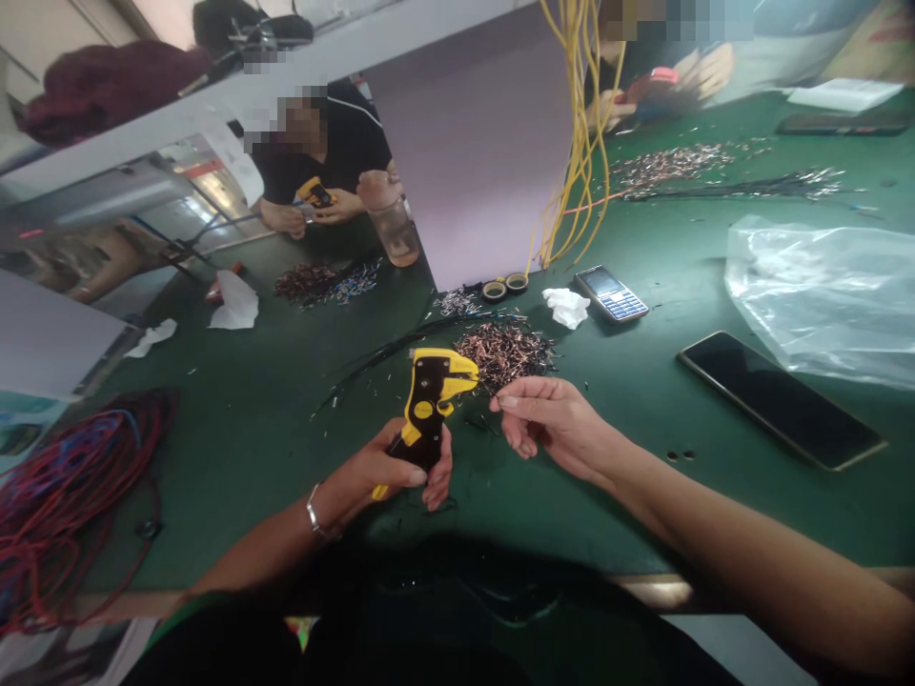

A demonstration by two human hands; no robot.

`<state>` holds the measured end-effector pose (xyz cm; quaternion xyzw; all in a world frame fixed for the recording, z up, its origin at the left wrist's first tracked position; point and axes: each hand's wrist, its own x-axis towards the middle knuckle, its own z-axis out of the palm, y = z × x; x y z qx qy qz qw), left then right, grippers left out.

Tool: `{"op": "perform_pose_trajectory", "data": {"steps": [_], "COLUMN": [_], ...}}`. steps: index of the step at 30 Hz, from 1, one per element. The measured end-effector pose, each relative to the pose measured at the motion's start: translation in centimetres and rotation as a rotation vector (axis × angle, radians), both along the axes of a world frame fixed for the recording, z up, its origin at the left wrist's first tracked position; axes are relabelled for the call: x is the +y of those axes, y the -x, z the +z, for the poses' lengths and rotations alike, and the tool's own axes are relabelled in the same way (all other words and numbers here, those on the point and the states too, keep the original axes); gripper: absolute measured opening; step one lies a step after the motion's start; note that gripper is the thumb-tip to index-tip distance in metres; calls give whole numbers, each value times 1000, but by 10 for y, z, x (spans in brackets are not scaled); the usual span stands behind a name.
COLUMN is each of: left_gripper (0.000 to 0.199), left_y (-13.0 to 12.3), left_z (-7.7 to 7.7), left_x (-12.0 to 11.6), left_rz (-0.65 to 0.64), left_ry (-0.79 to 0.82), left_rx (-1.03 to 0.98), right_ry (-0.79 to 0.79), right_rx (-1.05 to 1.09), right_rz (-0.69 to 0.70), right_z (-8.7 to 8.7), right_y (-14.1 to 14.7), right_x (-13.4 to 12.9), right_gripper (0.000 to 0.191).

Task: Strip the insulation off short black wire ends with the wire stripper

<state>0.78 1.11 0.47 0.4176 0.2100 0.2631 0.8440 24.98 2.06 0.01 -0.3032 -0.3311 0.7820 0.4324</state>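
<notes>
My left hand (390, 464) is wrapped round the handles of a yellow and black wire stripper (427, 410), its jaws pointing right. Close to those jaws, my right hand (543, 414) pinches a short, thin black wire (487, 390) between thumb and fingers. Whether the wire's tip sits inside the jaws I cannot tell. Just behind the tool lies a heap of short black wires with bare copper ends (504, 351). Longer black wires (386, 354) stretch out to its left, and a few dark scraps (482, 424) lie under my hands.
A keypad phone (612, 292), crumpled tissue (567, 308), tape rolls (495, 290) and a smartphone (779, 398) lie on the green table (607, 534). Red and blue cables (78, 505) are coiled at left. Yellow wires (582, 143) hang beside a panel (478, 143). Co-workers sit opposite.
</notes>
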Motion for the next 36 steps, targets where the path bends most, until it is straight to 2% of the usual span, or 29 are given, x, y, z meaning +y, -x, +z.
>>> {"op": "perform_pose_trajectory", "data": {"steps": [15, 24, 36], "left_gripper": [32, 34, 35], "left_y": [-2, 1, 1], "left_z": [5, -3, -3], "left_x": [-2, -1, 0], "left_rz": [13, 2, -1], "left_ry": [-1, -27, -52], "left_rx": [30, 15, 37], "right_ry": [-5, 11, 10], "right_rx": [-26, -25, -35], "right_rz": [-22, -15, -14], "right_z": [-1, 1, 3], "right_y": [0, 1, 0], "right_x": [-2, -1, -1], "right_gripper": [14, 15, 14]}}
